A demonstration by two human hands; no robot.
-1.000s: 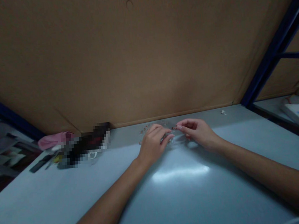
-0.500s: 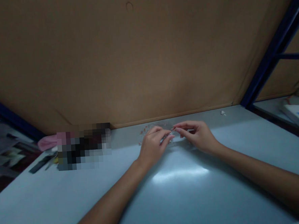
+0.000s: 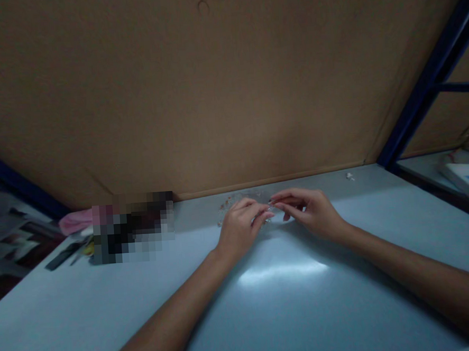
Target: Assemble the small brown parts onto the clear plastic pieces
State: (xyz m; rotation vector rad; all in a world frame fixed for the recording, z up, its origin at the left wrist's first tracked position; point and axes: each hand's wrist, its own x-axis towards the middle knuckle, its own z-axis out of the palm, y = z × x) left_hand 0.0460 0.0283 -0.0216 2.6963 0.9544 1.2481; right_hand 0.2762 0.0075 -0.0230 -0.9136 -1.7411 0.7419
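Near the back of the white table (image 3: 286, 310), my left hand (image 3: 243, 225) is closed in a pinch, thumb against fingers, on something small that I cannot make out. My right hand (image 3: 306, 208) pinches at its fingertips just to the right, also on something too small to name. The two sets of fingertips nearly meet. Behind and beside my left hand lies a loose spread of small clear and orange bits (image 3: 226, 202), partly hidden by that hand. A few more shiny bits show below the left fingertips.
A brown board (image 3: 229, 91) rises along the table's back edge. At the left lie a pink cloth (image 3: 75, 222), a dark flat object (image 3: 64, 256) and a pixelated patch. A small white piece (image 3: 350, 176) sits at the back right. Blue frame posts (image 3: 416, 90) flank the table.
Both hands stay in almost the same place. The right fingertips have shifted slightly, and the small shiny thing between the hands shows less clearly now.
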